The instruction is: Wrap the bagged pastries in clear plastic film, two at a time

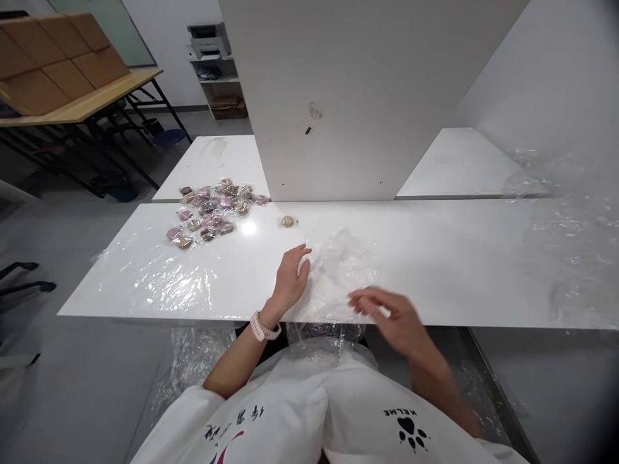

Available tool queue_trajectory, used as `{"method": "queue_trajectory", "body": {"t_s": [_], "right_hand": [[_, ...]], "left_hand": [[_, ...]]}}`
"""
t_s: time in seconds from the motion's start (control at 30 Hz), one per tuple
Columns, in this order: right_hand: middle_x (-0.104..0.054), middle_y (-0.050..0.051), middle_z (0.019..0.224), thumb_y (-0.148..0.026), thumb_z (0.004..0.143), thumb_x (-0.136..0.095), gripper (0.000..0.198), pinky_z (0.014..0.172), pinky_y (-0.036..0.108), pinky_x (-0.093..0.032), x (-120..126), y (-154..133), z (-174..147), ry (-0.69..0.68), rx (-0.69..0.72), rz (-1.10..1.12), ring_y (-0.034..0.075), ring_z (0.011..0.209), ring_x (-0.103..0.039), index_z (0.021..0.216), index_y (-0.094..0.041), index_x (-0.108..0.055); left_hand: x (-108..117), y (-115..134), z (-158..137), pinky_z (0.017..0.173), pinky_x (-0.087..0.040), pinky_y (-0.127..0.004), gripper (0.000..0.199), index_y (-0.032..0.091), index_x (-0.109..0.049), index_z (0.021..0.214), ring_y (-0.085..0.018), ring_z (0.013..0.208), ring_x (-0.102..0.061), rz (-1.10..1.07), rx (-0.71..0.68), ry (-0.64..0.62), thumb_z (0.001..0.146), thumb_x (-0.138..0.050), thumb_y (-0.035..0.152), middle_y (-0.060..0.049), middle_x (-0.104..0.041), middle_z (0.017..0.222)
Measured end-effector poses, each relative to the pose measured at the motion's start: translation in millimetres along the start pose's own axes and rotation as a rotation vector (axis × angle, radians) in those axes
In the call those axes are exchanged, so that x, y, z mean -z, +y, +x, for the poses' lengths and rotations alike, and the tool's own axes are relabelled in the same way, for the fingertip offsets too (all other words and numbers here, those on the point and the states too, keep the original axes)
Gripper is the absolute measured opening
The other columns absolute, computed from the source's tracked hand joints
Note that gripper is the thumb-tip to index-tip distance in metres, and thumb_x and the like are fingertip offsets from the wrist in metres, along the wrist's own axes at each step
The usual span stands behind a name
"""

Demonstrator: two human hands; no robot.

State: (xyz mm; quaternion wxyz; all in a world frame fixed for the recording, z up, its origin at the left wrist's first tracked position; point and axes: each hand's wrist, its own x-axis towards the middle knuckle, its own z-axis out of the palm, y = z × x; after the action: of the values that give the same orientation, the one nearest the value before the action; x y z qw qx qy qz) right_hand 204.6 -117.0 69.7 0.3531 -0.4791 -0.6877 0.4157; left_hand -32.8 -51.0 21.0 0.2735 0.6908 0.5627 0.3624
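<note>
My left hand is over the near part of the white table, its thumb apart from its fingers and nothing seen in it. Beside it lies crumpled clear plastic film, thin and hard to make out. To the right, my right hand hovers near the table's front edge, slightly blurred, its fingers loosely bent and pointing left. I see nothing held in it. Beyond my left hand sits a single small wrapped beige piece. Farther left is a loose pile of individually wrapped pieces, purple, brown and tan.
A tall white panel stands at the back of the white table. Clear plastic sheeting covers the table's left part, and more film lies at the right. Cardboard boxes rest on a wooden table at the far left.
</note>
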Motion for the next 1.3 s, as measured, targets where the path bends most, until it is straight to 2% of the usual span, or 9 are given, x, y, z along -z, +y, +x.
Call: {"method": "queue_trajectory", "body": {"t_s": [0.1,0.23,0.4,0.53,0.67,0.8,0.93,1.1,1.3], "right_hand": [[-0.072,0.008,0.113,-0.051,0.099,-0.043,0.041,0.088,0.044,-0.057,8,44,25,0.346,-0.075,-0.153,0.025,0.102,-0.069,0.119,-0.026,-0.068],[-0.049,0.009,0.152,-0.052,0.099,-0.035,0.055,0.117,0.056,-0.031,3,108,41,0.138,-0.058,-0.619,0.029,0.143,-0.040,0.145,-0.026,-0.050],[-0.035,0.009,0.160,-0.052,0.099,-0.025,0.063,0.120,0.055,-0.023,61,158,29,0.141,-0.293,-0.922,0.027,0.149,-0.029,0.151,-0.021,-0.041],[-0.039,0.021,0.155,-0.058,0.096,-0.028,0.070,0.118,0.061,-0.021,121,161,27,0.298,-0.395,-1.074,0.039,0.146,-0.032,0.143,-0.012,-0.052],[-0.045,0.021,0.151,-0.057,0.099,-0.017,0.072,0.115,0.061,-0.028,116,121,42,0.477,-0.256,-1.086,0.041,0.142,-0.037,0.144,-0.014,-0.051],[-0.046,0.013,0.153,-0.064,0.098,-0.019,0.071,0.112,0.061,-0.035,50,97,61,0.057,-0.189,-0.895,0.037,0.141,-0.041,0.152,-0.023,-0.042],[-0.019,0.009,0.166,-0.071,0.094,-0.025,0.077,0.118,0.065,-0.017,-1,117,77,-0.189,-0.060,-0.893,0.037,0.153,-0.012,0.157,-0.027,-0.031],[-0.008,0.003,0.168,-0.071,0.096,-0.021,0.076,0.123,0.055,-0.008,8,136,113,-0.356,0.069,-0.895,0.028,0.155,-0.006,0.160,-0.030,-0.021],[-0.006,0.001,0.168,-0.070,0.096,-0.020,0.077,0.125,0.051,-0.005,22,135,172,-0.430,0.085,-0.886,0.026,0.155,-0.003,0.161,-0.028,-0.018]], "left_hand": [[-5,-19,19,0.118,-0.028,-0.051,0.042,0.021,-0.055,0.136,-0.029,0.140,-0.044,0.087,0.021,-0.180,0.099,-0.037,0.030,-0.013,-0.054,0.147],[-8,-37,19,0.123,-0.011,-0.055,0.046,0.025,-0.050,0.141,-0.030,0.149,-0.030,0.290,-0.037,-0.276,0.096,-0.045,0.032,-0.009,-0.043,0.156],[18,-30,-25,0.108,-0.032,-0.053,0.037,0.018,-0.063,0.123,-0.037,0.123,-0.056,0.494,0.004,-0.128,0.096,-0.047,0.039,-0.019,-0.063,0.131],[45,-11,-46,0.090,-0.039,-0.043,0.041,0.019,-0.070,0.104,-0.027,0.076,-0.065,0.533,0.059,-0.122,0.100,-0.041,0.047,-0.011,-0.069,0.072],[57,-2,-11,0.084,-0.039,-0.037,0.041,0.020,-0.070,0.100,-0.023,0.078,-0.061,0.475,0.065,0.093,0.102,-0.036,0.043,-0.009,-0.069,0.078],[53,-17,67,0.085,-0.044,-0.038,0.033,0.019,-0.063,0.119,-0.028,0.111,-0.054,0.531,0.105,0.110,0.100,-0.037,0.026,-0.014,-0.066,0.116],[45,-49,132,0.094,-0.044,-0.045,0.046,0.019,-0.052,0.138,-0.034,0.130,-0.041,0.625,0.190,-0.154,0.092,-0.054,0.025,-0.017,-0.052,0.139],[60,-81,158,0.096,-0.044,-0.044,0.041,0.018,-0.063,0.121,-0.033,0.119,-0.051,0.630,0.244,-0.235,0.081,-0.071,0.024,-0.014,-0.060,0.124],[111,-106,129,0.084,-0.048,-0.038,0.032,0.017,-0.065,0.110,-0.027,0.100,-0.060,0.644,0.366,-0.163,0.081,-0.074,0.027,-0.013,-0.060,0.119]]}}
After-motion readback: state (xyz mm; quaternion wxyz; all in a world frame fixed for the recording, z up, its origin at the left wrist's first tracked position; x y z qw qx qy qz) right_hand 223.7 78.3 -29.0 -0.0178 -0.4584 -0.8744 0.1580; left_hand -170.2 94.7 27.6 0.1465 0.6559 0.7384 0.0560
